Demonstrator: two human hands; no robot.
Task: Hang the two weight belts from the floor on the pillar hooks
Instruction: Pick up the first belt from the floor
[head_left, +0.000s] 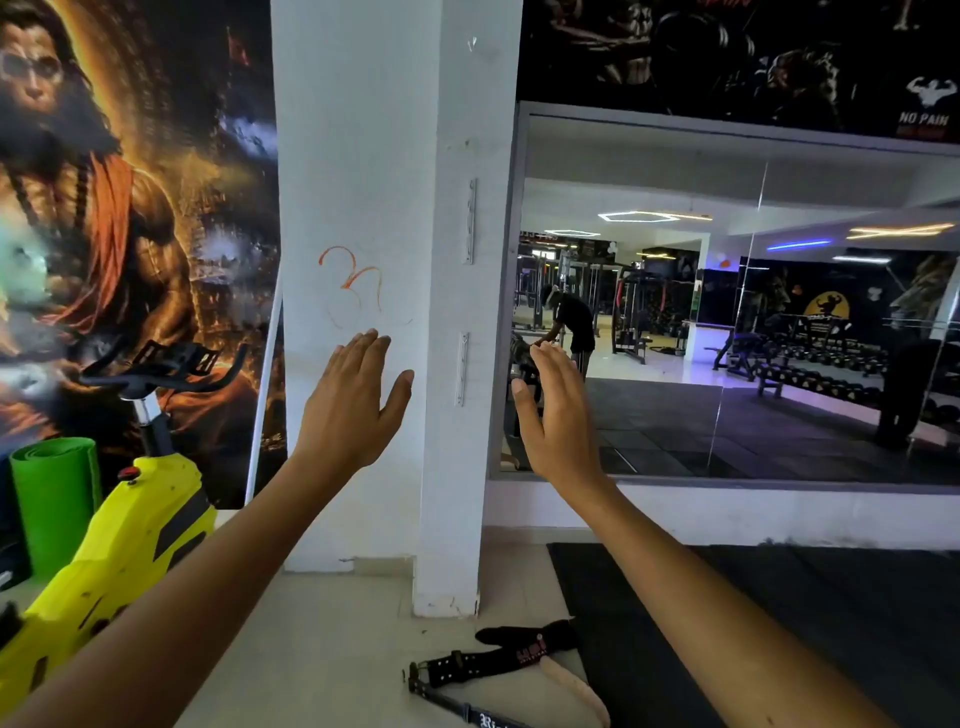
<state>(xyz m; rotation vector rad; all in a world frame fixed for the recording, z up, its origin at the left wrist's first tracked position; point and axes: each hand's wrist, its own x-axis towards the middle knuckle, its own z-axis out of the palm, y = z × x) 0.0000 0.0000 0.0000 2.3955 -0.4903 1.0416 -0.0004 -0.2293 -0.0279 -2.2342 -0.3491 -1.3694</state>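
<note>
Two black weight belts lie on the floor at the foot of the white pillar (363, 208). One belt (498, 656) has rows of holes and a red label. The other belt (467, 713) is partly cut off by the bottom edge. An upper hook rail (470, 221) and a lower hook rail (461, 369) are fixed on the pillar's right face. My left hand (353, 405) is raised flat in front of the pillar with its fingers apart and nothing in it. My right hand (556, 410) is raised beside the lower rail, also spread and holding nothing.
A yellow exercise bike (130, 540) and a rolled green mat (54, 499) stand at the left. A large wall mirror (727, 312) is to the right of the pillar. A black rubber floor mat (779, 597) covers the floor at the right.
</note>
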